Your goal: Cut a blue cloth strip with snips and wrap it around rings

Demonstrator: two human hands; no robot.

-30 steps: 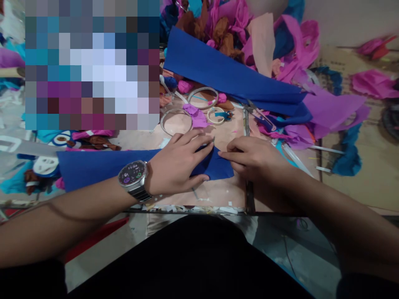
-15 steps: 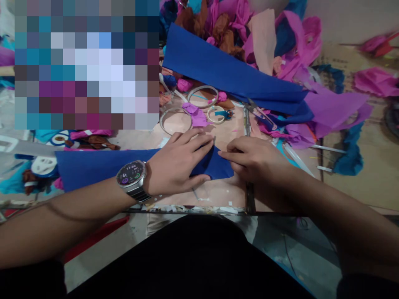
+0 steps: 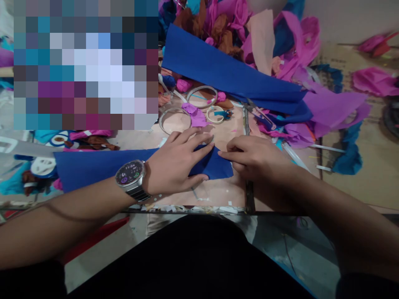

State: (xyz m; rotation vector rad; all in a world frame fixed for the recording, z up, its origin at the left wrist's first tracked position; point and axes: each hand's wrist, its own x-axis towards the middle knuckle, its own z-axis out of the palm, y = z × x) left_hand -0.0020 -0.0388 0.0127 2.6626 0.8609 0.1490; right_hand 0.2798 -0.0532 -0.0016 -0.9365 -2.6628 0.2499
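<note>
A long strip of blue paper (image 3: 90, 166), perhaps crepe, lies across the near part of the table. My left hand (image 3: 177, 162), with a watch on its wrist, rests flat on the strip with fingers spread, pressing it down. At the strip's right end, my right hand (image 3: 249, 160) has its fingers curled together, and the index fingertip touches the paper's edge. Its thumb is partly hidden, as is the exact grip. A second, wider blue paper piece (image 3: 218, 62) lies farther back.
Tape rings (image 3: 175, 121) and a purple scrap (image 3: 197, 115) lie beyond my hands. Scissors (image 3: 258, 112) sit under the far blue piece's edge. Crumpled pink paper (image 3: 299, 37) heaps at the back. Paper bits (image 3: 199, 209) line the table's front edge. A blurred patch covers the upper left.
</note>
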